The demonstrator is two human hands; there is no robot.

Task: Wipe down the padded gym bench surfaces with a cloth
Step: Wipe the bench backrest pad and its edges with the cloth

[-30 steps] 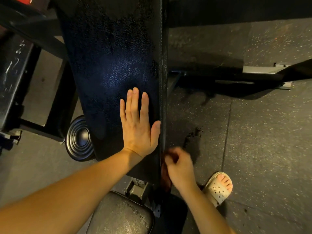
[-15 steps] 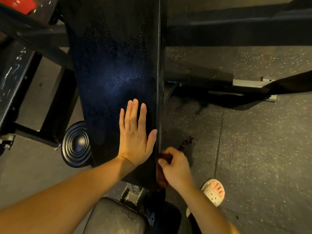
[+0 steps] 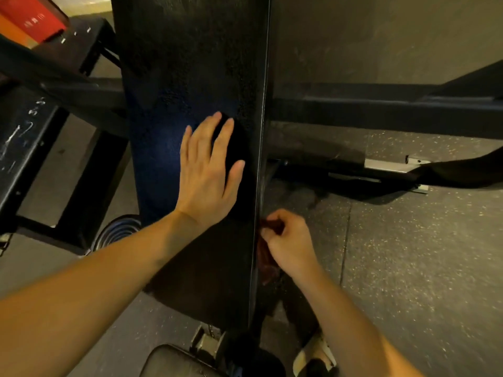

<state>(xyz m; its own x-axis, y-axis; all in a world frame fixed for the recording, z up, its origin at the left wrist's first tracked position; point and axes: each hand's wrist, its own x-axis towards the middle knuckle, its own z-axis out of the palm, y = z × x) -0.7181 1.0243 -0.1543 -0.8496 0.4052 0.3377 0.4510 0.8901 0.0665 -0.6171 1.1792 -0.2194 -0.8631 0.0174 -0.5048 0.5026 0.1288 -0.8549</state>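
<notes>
The right hand and its cloth have slid further up the bench pad.
The right hand pinches the bunched, dark-red cloth against the pad's right side edge, so the edge wipe seems under way. The left hand lies flat, fingers spread, on the glossy black top.

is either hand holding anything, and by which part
The right hand grips the dark reddish cloth by its bunched upper end, beside the edge of the bench pad. The left hand holds nothing, lying flat on it.
</notes>
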